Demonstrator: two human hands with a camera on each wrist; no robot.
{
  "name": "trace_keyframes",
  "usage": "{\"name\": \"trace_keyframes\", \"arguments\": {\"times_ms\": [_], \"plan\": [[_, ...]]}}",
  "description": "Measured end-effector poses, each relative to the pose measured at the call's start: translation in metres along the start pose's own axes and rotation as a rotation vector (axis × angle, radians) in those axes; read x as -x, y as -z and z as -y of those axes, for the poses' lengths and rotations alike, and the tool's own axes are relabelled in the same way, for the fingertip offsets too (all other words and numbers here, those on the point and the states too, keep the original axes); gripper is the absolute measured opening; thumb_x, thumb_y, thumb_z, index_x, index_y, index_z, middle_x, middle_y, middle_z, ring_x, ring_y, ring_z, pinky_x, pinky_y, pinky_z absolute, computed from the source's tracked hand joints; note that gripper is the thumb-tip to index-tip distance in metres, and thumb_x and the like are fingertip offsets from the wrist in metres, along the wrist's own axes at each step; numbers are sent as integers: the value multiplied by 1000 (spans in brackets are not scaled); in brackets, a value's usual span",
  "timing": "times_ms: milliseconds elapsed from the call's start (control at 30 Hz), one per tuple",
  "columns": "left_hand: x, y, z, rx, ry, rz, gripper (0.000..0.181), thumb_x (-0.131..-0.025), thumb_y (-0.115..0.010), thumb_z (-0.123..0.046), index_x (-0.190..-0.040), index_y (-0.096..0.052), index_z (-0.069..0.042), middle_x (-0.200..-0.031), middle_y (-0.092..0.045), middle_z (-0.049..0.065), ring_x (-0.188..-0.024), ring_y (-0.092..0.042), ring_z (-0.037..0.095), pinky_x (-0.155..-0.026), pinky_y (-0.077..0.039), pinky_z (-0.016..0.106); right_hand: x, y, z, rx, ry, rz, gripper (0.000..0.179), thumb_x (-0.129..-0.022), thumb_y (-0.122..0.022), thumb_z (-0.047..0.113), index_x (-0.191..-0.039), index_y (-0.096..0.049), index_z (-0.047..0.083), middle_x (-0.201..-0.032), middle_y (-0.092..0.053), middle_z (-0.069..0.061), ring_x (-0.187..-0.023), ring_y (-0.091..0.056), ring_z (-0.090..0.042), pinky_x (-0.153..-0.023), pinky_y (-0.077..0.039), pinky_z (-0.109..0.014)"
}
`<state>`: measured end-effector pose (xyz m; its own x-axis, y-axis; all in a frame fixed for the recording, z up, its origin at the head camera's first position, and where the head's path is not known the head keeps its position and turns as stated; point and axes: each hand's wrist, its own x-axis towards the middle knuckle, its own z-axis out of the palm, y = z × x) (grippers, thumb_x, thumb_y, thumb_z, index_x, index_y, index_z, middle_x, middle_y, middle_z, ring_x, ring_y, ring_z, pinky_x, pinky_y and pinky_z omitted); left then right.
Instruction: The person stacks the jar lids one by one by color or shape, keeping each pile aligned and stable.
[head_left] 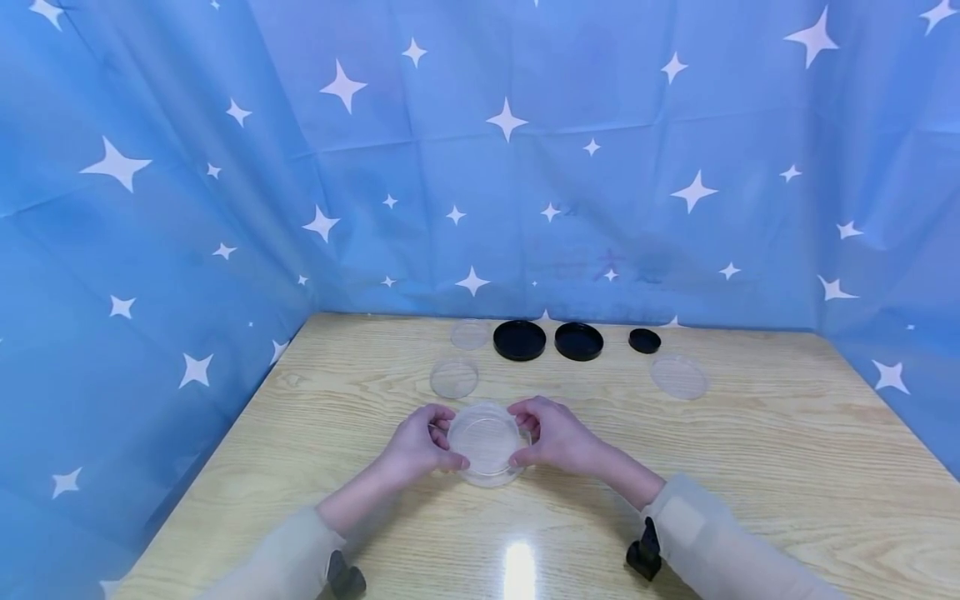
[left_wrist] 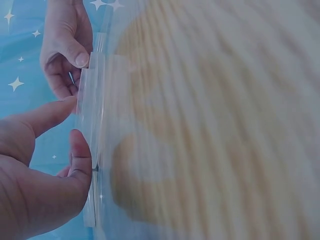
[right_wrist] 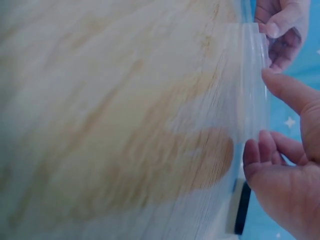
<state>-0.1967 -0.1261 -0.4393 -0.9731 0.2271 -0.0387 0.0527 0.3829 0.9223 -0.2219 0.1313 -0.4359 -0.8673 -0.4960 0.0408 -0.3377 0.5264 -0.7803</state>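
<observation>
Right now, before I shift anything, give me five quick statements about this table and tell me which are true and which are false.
1. The left hand and right hand both hold the clear stacked dishes. True.
2. Two large black dishes and a small black dish lie near the starry backdrop. True.
3. In the head view, the small black dish is leftmost of the three. False: it is rightmost.
4. The right hand's grip is on a black dish. False: it is on the clear stacked dishes.
5. Both sleeves are black. False: they are pale.

We see smooth, clear dishes, probably plastic, a glossy wood-grained tabletop and creased cloth backdrop.
</observation>
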Motion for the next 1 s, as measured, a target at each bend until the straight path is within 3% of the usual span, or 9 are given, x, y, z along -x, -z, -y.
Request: {"name": "trace_keyframes", "arguments": {"times_ms": [433, 633, 1000], "plan": [[-1, 1, -5, 81, 25, -27, 70, -66, -89, 7, -128, -57, 10, -104, -58, 14, -82, -57, 19, -65, -49, 22, 5, 10, -3, -47, 24, -17, 71, -74, -92, 8, -134, -58, -11, -109, -60, -11, -93, -58, -22, -78, -54, -29], [-9, 3, -15, 122, 8, -41, 70, -68, -88, 7, -130, -57, 7, -111, -55, 15, -84, -56, 20, -63, -49, 23, 12, 21, -8, -84, -14, -55, 71, -77, -91, 9, -138, -57, -5, -115, -59, -13, -97, -58, -24, -82, -55, -32], [-27, -7, -35, 145, -76, 46, 68, -77, -89, -3, -135, -55, 2, -119, -54, 20, -87, -58, 20, -72, -52, 28, 34, 59, -14, -133, -38, -152, 74, -80, -88, 7, -144, -51, -4, -118, -57, -22, -101, -58, -36, -78, -53, -27]]}}
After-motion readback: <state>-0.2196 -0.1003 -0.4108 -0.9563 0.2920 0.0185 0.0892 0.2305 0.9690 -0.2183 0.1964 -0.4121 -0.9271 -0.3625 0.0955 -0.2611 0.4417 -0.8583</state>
